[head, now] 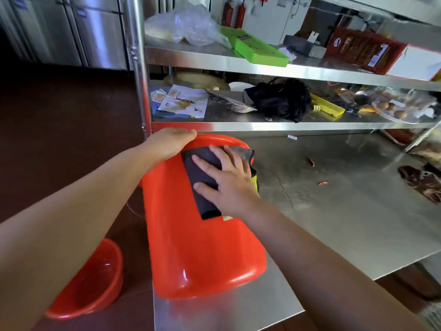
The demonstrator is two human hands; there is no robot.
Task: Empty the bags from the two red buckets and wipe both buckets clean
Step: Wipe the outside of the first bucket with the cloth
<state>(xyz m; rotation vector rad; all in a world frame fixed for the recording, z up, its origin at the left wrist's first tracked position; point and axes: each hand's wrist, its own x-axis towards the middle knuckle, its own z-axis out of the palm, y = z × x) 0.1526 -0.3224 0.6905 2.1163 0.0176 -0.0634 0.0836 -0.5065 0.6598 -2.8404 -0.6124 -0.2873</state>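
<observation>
A red bucket (195, 249) lies on its side on the steel table (346, 211), its bottom toward me and its mouth toward the shelf. My left hand (169, 144) grips its rim at the far upper left. My right hand (226, 180) presses a dark grey cloth (202, 173) flat against the bucket's outer wall near the rim. A second red bucket (90, 283) stands on the brown floor at the lower left, its mouth open upward. No bags are visible in either bucket.
A steel shelf unit (262, 68) rises behind the table with a green tray (257, 50), clear plastic bags (188, 25), papers (181, 101), a black bag (284, 99) and a red box (365, 48). Small red scraps (311, 162) lie on the tabletop. A brown rag (422, 182) sits at the right edge.
</observation>
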